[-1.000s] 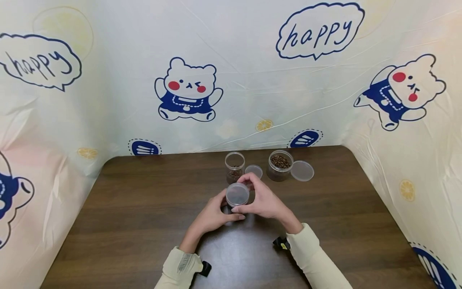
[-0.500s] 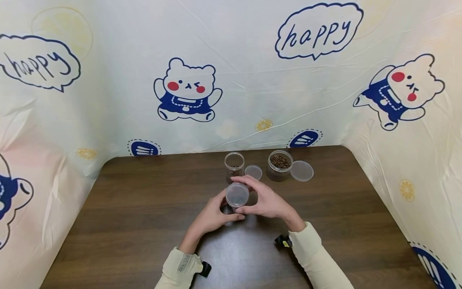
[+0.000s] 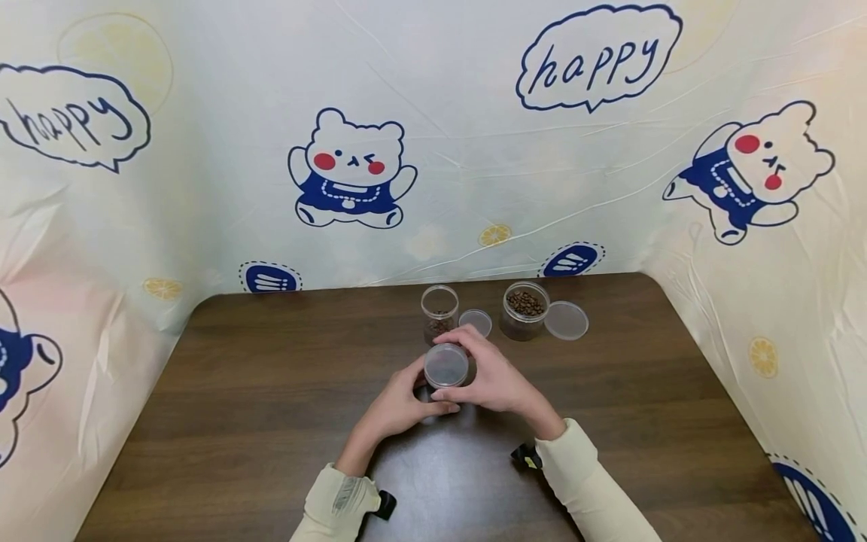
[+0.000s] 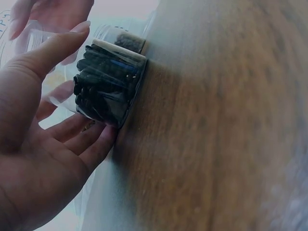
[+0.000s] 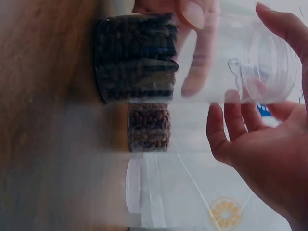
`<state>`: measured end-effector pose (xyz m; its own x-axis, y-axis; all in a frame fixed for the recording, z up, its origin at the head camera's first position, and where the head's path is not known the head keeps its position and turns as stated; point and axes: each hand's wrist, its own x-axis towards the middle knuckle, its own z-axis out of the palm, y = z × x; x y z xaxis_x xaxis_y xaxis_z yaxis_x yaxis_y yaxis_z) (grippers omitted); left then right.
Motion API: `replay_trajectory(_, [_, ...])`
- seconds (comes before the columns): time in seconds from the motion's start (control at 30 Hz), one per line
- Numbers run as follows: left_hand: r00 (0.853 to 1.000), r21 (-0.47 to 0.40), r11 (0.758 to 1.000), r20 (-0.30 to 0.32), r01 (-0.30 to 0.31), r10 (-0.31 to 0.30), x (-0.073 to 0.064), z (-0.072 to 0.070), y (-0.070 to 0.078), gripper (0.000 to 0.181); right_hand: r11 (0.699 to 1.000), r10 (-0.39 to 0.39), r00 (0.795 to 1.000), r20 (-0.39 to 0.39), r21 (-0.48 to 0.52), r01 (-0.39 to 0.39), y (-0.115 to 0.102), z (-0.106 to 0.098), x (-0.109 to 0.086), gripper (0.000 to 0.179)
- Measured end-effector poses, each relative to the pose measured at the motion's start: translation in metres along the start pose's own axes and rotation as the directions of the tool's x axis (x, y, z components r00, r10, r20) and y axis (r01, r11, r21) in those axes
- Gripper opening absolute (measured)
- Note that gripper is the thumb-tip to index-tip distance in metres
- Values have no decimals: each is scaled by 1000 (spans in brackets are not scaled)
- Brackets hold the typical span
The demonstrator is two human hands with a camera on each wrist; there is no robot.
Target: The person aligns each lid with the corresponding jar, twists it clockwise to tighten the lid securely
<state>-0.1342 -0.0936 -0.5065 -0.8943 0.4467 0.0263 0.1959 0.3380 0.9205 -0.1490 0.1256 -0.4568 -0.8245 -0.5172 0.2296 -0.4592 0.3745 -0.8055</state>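
A clear jar (image 5: pixel 219 62) stands near the middle of the table, with dark beans (image 4: pixel 108 82) in its lower part. On its top lies a translucent lid (image 3: pixel 446 364). My left hand (image 3: pixel 396 403) grips the jar's body from the left, its thumb in front and its fingers behind and low near the base. From the right, my right hand (image 3: pixel 497 376) holds the lid's rim between thumb and curled fingers. Just behind stands a narrow open jar (image 3: pixel 440 302), partly filled with brown beans (image 5: pixel 149 127).
A small round lid (image 3: pixel 476 322) lies right of the narrow jar. Farther right are a wider open jar (image 3: pixel 524 325) of brown beans and a larger flat lid (image 3: pixel 567 321). Behind the table (image 3: pixel 271 361) hangs a printed cloth (image 3: pixel 460 181).
My right hand's fingers and thumb have shifted round the lid's rim, and its wrist swung right, then back left. The left hand and the jar have stayed nearly still.
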Motion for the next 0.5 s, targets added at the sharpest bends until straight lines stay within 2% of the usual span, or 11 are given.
replay_trajectory(0.13, [1000, 3, 1000, -5, -6, 6, 0, 0, 0, 74, 999, 29, 999, -23, -29, -30, -4, 3, 0, 73])
replay_trajectory(0.23, [1000, 8, 1000, -4, -7, 7, 0, 0, 0, 75, 999, 26, 999, 26, -21, -26, -4, -2, -1, 79])
replay_trajectory(0.33, [1000, 8, 1000, -1, 1, -1, 0, 1, 1, 76, 1000, -18, 996, 90, 6, 17, -1, -10, -3, 84])
replay_trajectory(0.5, [1000, -12, 1000, -1, -1, 1, 2, 2, 0, 76, 998, -51, 990, 132, 37, 46, 1, -20, -4, 79])
